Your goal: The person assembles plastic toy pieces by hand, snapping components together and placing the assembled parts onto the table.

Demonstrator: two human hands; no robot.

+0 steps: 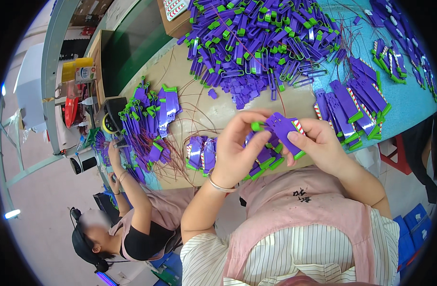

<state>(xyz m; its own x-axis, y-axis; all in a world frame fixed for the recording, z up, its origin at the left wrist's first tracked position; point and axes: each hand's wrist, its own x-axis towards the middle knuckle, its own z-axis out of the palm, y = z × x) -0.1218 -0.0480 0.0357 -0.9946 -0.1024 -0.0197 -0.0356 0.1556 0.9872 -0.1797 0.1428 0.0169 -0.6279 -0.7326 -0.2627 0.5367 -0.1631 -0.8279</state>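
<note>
My left hand (237, 148) and my right hand (318, 143) together hold a purple plastic part (281, 127) with a green tip and a red-and-white striped sticker, just above the table's near edge. Left fingers pinch the green end; the right thumb presses the purple face near the sticker. Below my hands lies a small pile of purple and green parts (204, 153). Thin red wires (190, 119) lie scattered on the brown tabletop (294, 97) beside it.
A big heap of purple and green parts (256, 43) fills the table's far side. Finished striped pieces (354, 102) lie in rows on a blue mat at right. A seated co-worker (128, 229) at left handles another pile (147, 119). A cardboard box (173, 16) stands behind.
</note>
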